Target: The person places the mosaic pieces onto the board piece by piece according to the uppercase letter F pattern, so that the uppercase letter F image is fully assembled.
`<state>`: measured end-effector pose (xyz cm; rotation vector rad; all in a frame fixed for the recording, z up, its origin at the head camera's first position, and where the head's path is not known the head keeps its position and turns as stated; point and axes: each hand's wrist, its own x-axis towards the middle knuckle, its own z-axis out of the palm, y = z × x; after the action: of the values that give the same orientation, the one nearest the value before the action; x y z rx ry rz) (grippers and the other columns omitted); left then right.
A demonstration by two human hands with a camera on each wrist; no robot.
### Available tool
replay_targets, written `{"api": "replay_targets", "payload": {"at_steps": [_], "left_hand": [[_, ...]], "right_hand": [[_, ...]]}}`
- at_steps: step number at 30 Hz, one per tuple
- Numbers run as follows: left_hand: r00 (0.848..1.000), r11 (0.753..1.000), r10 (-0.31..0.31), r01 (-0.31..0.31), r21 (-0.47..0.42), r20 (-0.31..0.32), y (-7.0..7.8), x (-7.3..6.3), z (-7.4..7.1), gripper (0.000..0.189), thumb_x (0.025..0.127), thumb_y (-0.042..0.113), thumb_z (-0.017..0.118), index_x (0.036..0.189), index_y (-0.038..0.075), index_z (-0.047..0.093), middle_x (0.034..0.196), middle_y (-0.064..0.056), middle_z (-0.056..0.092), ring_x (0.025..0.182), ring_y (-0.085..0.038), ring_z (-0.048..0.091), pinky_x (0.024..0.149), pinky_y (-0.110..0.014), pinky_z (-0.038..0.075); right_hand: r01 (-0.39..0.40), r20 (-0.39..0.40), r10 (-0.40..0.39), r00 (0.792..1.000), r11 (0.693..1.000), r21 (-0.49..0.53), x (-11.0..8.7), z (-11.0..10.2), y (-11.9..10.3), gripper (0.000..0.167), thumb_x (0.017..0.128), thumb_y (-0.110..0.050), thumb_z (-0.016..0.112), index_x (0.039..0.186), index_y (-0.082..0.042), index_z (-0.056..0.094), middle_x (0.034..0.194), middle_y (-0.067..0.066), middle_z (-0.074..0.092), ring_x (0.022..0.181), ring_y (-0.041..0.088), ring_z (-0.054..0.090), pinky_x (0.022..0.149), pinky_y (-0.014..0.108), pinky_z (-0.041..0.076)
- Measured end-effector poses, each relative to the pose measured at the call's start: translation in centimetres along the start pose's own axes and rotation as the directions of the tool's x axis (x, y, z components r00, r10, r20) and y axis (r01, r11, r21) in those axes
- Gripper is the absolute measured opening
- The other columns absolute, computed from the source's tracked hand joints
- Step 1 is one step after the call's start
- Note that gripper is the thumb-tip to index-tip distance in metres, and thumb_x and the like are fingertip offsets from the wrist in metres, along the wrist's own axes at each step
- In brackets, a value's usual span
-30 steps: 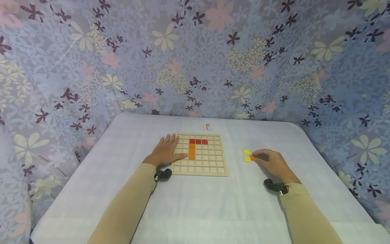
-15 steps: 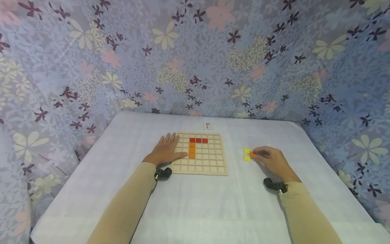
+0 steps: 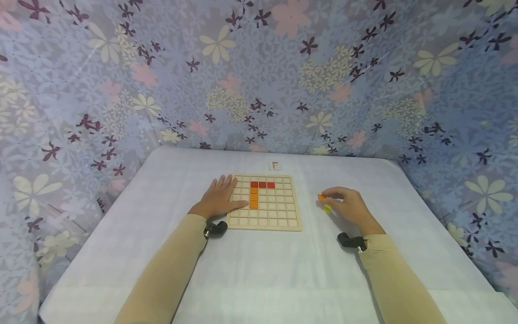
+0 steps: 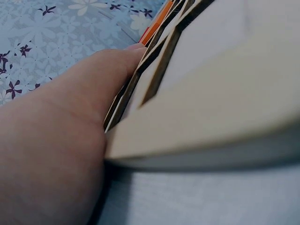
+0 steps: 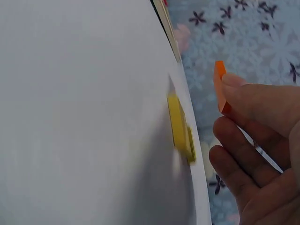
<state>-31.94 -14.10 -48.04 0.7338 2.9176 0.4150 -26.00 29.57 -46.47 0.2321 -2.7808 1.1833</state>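
Observation:
My left hand (image 3: 218,197) lies with straight, spread fingers over the left edge of a wooden grid board (image 3: 279,220), its thumb reaching across the squares. On the board, a row of red tiles (image 3: 262,185) meets a column of orange tiles (image 3: 253,198). To the right of the board, my right hand (image 3: 347,206) pinches an orange tile (image 5: 219,86) between thumb and fingertip, held above the table. Below it lies a yellow tile (image 3: 327,208); the right wrist view shows a second yellow tile (image 5: 191,143) behind the nearer one.
A small card (image 3: 275,165) printed with a coloured grid lies beyond the board's far edge. The white-covered table (image 3: 259,270) ends at the back against a flowered cloth (image 3: 259,81).
My right hand has lifted the orange tile from beside the yellow tiles and moved it left and away from me, over them. The left hand stays on the board.

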Motion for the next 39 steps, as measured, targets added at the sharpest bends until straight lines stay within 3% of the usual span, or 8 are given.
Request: {"api": "replay_targets", "payload": {"at_steps": [6, 23, 33, 39], "left_hand": [[1.0, 1.0, 0.005, -0.006, -0.012, -0.008, -0.1, 0.1, 0.2, 0.111, 0.095, 0.081, 0.046, 0.169, 0.003, 0.015, 0.173, -0.02, 0.007, 0.158, -0.04, 0.002, 0.125, -0.051, -0.005], [1.0, 1.0, -0.01, 0.01, 0.012, -0.007, -0.1, 0.1, 0.2, 0.111, 0.095, 0.081, 0.047, 0.169, 0.003, 0.015, 0.173, -0.019, 0.009, 0.158, -0.039, 0.002, 0.126, -0.052, -0.002], [1.0, 1.0, -0.01, 0.01, 0.005, 0.0, -0.3, 0.4, 0.3, 0.112, 0.095, 0.081, 0.048, 0.169, 0.004, 0.015, 0.173, -0.019, 0.008, 0.158, -0.039, 0.001, 0.125, -0.051, -0.004], [1.0, 1.0, -0.013, 0.013, 0.012, 0.003, -0.3, 0.4, 0.2, 0.111, 0.095, 0.08, 0.048, 0.169, 0.004, 0.015, 0.173, -0.018, 0.008, 0.158, -0.039, 0.001, 0.125, -0.051, -0.004]], "right_hand": [[0.067, 0.014, -0.068, 0.998, 0.997, 0.03, 0.8, 1.3, -1.5, 0.021, 0.097, -0.006, 0.077, 0.118, -0.003, 0.078, 0.123, 0.014, 0.073, 0.119, 0.037, 0.066, 0.102, 0.057, 0.05], [0.127, 0.088, -0.14, 0.986, 0.983, 0.135, 2.6, 6.1, -5.5, 0.021, 0.095, -0.012, 0.082, 0.115, -0.01, 0.08, 0.12, 0.003, 0.074, 0.12, 0.03, 0.066, 0.106, 0.053, 0.048], [0.184, 0.142, -0.203, 0.969, 0.973, 0.138, 2.8, 8.2, -7.7, 0.024, 0.095, -0.012, 0.082, 0.118, -0.01, 0.08, 0.12, 0.002, 0.074, 0.116, 0.027, 0.067, 0.103, 0.049, 0.052], [0.179, 0.166, -0.198, 0.966, 0.976, 0.122, 2.9, 9.2, -8.7, 0.024, 0.094, -0.014, 0.083, 0.117, -0.009, 0.08, 0.116, 0.001, 0.075, 0.114, 0.025, 0.068, 0.1, 0.046, 0.054]]}}
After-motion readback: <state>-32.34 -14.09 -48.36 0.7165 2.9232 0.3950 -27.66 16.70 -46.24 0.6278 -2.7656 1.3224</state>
